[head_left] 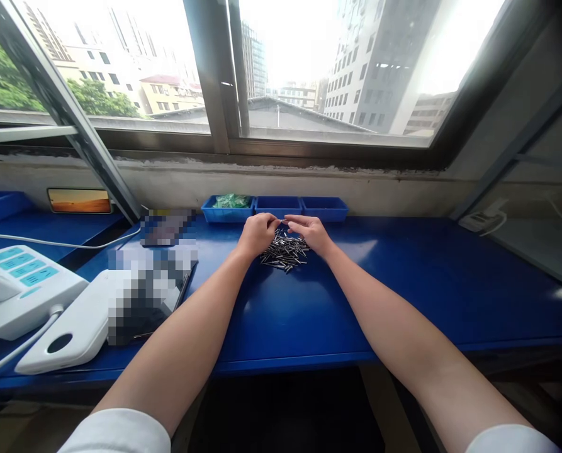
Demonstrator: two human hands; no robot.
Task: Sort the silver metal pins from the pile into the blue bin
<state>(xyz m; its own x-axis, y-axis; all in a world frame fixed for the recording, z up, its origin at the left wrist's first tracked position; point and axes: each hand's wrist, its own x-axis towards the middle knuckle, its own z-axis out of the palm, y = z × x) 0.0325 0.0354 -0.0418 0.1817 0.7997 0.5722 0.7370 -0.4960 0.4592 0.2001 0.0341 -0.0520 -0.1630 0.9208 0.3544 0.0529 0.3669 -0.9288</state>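
A loose heap of small, thin metal pins (284, 253) lies on the blue worktable (290, 314). Just above its far side, my left hand (258, 233) is closed, thumb and forefinger pinching a small metal pin (283, 221). My right hand (313, 234) reaches in from the other side, its fingers drawn together at the opposite end of that pin. The pin is too small to show its exact shape. Both hands hide parts of the heap's edges.
Behind my hands, three blue bins stand in a row; the left bin (228, 209) holds green plastic-looking material. At left are a white power strip (30, 286), a white oblong device (68, 324), a propped phone (79, 201) and blurred-out items. A cable (63, 241) crosses there.
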